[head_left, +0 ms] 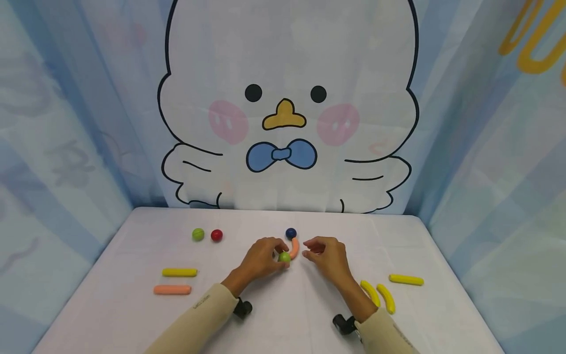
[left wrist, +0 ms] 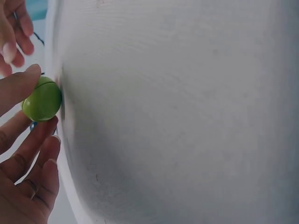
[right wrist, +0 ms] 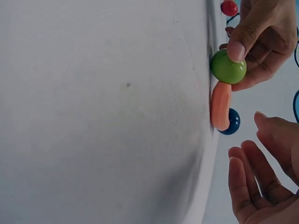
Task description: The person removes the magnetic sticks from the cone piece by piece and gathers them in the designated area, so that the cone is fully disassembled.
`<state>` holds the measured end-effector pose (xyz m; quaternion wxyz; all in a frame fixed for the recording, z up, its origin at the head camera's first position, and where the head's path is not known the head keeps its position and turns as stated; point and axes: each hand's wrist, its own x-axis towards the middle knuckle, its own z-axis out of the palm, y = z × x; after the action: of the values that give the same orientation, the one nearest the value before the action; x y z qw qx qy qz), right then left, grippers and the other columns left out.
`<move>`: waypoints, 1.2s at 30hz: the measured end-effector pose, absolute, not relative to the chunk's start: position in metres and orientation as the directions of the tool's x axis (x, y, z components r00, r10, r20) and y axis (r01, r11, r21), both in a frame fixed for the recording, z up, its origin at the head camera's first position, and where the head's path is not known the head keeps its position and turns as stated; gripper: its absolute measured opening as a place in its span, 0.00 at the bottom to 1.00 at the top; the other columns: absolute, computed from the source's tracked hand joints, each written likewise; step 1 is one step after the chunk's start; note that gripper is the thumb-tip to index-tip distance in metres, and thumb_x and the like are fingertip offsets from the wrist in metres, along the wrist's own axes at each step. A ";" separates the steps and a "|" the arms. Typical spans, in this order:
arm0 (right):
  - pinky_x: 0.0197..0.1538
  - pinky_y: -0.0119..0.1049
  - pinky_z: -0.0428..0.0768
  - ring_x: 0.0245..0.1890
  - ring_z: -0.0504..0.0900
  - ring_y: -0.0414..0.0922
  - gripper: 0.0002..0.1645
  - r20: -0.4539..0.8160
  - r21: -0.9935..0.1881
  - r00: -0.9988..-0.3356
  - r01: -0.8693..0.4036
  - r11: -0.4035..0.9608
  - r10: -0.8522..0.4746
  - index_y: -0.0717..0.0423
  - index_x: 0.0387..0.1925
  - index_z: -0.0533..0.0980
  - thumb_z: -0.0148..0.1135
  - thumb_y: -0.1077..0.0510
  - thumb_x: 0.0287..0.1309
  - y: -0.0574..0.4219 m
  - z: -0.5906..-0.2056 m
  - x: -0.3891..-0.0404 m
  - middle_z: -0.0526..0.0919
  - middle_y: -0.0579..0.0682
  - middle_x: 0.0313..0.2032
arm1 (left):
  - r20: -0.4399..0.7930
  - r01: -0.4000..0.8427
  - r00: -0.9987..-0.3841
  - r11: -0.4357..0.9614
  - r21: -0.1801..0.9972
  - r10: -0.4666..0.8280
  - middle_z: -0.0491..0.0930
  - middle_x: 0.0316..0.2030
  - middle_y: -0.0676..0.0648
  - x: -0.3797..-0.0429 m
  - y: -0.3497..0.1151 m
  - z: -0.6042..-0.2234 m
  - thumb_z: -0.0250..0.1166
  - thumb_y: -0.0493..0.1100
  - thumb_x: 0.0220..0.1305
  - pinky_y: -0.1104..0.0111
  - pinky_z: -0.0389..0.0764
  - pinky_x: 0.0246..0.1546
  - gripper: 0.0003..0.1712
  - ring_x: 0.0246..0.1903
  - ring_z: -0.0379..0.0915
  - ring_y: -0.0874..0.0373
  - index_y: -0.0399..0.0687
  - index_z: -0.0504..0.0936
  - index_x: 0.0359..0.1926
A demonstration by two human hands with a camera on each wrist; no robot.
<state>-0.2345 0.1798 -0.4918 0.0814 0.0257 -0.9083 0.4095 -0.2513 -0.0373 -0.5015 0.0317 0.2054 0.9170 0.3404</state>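
My left hand (head_left: pixel 264 258) pinches a green ball (head_left: pixel 284 257) between thumb and fingers, down at the tabletop. Touching or nearly touching that ball is one end of a curved orange stick (right wrist: pixel 221 106). At the stick's far end sits a dark blue ball (head_left: pixel 291 233). Just right of the stick, my right hand (head_left: pixel 328 258) hovers with its fingers loosely bent and nothing between them. In the left wrist view the green ball (left wrist: pixel 42 99) shows between thumb and fingertips, and the blue ball is mostly hidden behind the fingers.
Another green ball (head_left: pixel 198 234) and a red ball (head_left: pixel 216 235) lie at the back left. A yellow stick (head_left: pixel 179 272) and a straight orange stick (head_left: pixel 172 289) lie on the left. By my right forearm are two curved yellow sticks (head_left: pixel 386 298) and a straight yellow stick (head_left: pixel 406 280).
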 end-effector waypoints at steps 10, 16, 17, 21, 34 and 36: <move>0.40 0.37 0.85 0.37 0.91 0.46 0.09 0.156 -0.776 -0.988 -0.117 0.620 0.008 0.52 0.39 0.92 0.82 0.58 0.55 0.159 -0.501 -0.261 0.94 0.51 0.40 | 0.135 0.393 -0.907 0.687 0.612 0.399 0.88 0.39 0.52 -0.252 -0.036 -0.505 0.83 0.47 0.57 0.65 0.79 0.44 0.17 0.39 0.76 0.60 0.51 0.88 0.45; 0.41 0.35 0.81 0.35 0.91 0.43 0.04 0.114 -0.786 -0.993 -0.070 0.614 0.032 0.51 0.33 0.92 0.82 0.58 0.55 0.153 -0.506 -0.270 0.94 0.48 0.36 | 0.135 0.389 -0.909 0.688 0.613 0.394 0.88 0.39 0.52 -0.251 -0.034 -0.505 0.83 0.47 0.58 0.63 0.80 0.46 0.16 0.39 0.76 0.60 0.49 0.88 0.44; 0.41 0.35 0.81 0.35 0.91 0.42 0.04 0.113 -0.783 -0.993 -0.067 0.619 0.035 0.51 0.32 0.92 0.82 0.58 0.55 0.152 -0.506 -0.271 0.94 0.48 0.35 | 0.135 0.388 -0.910 0.686 0.615 0.393 0.88 0.39 0.51 -0.251 -0.034 -0.506 0.82 0.46 0.58 0.63 0.80 0.47 0.16 0.39 0.77 0.60 0.49 0.88 0.44; 0.41 0.36 0.79 0.35 0.89 0.41 0.03 0.105 -0.771 -0.993 -0.050 0.635 0.050 0.49 0.31 0.92 0.82 0.58 0.55 0.150 -0.505 -0.272 0.94 0.46 0.33 | 0.127 0.378 -0.912 0.679 0.630 0.390 0.88 0.39 0.52 -0.250 -0.035 -0.505 0.82 0.44 0.59 0.64 0.81 0.46 0.15 0.39 0.77 0.59 0.48 0.88 0.44; 0.44 0.39 0.79 0.41 0.88 0.45 0.03 0.100 -0.762 -0.991 -0.019 0.647 0.088 0.50 0.30 0.92 0.82 0.58 0.54 0.147 -0.504 -0.271 0.93 0.46 0.32 | 0.042 0.322 -0.909 0.637 0.700 0.414 0.89 0.46 0.49 -0.244 -0.047 -0.497 0.79 0.34 0.59 0.68 0.81 0.44 0.18 0.39 0.79 0.57 0.46 0.90 0.50; 0.44 0.39 0.78 0.41 0.88 0.45 0.03 0.098 -0.762 -0.992 -0.022 0.647 0.082 0.50 0.31 0.92 0.82 0.59 0.54 0.147 -0.504 -0.272 0.93 0.46 0.33 | 0.032 0.304 -0.916 0.640 0.705 0.400 0.88 0.47 0.49 -0.240 -0.052 -0.495 0.79 0.34 0.60 0.66 0.84 0.47 0.18 0.42 0.80 0.56 0.47 0.89 0.52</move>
<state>-0.2715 0.1469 -0.5044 0.0621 -0.0166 -0.9054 0.4196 -0.2400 -0.0517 -0.4951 0.0636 0.1949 0.9034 0.3766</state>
